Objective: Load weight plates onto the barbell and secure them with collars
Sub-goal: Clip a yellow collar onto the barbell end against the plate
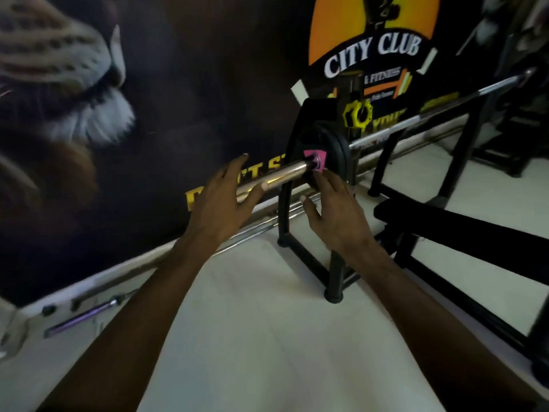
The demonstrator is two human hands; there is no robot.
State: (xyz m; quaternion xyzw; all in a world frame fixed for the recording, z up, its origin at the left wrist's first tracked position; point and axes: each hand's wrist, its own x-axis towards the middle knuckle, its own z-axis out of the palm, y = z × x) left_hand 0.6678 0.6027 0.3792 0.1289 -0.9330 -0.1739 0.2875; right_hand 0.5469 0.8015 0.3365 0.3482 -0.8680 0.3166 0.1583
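The barbell's chrome sleeve (285, 173) points toward me from the bench rack. A black weight plate (335, 144) with a pink label (322, 157) sits on the sleeve against the rack upright. My left hand (221, 203) hovers over the sleeve's near end, fingers spread, holding nothing. My right hand (335, 212) is open just below and in front of the plate, its fingertips close to the pink label. A yellow collar (357, 113) hangs on the rack upright above the plate. The bar's shaft (445, 108) runs off to the right.
The black bench frame (335, 263) and bench pad (445, 218) stand to the right on a pale floor. A wall mural with a club logo (371, 52) is close behind the bar. Spare bars (89, 316) lie on the floor along the wall at left.
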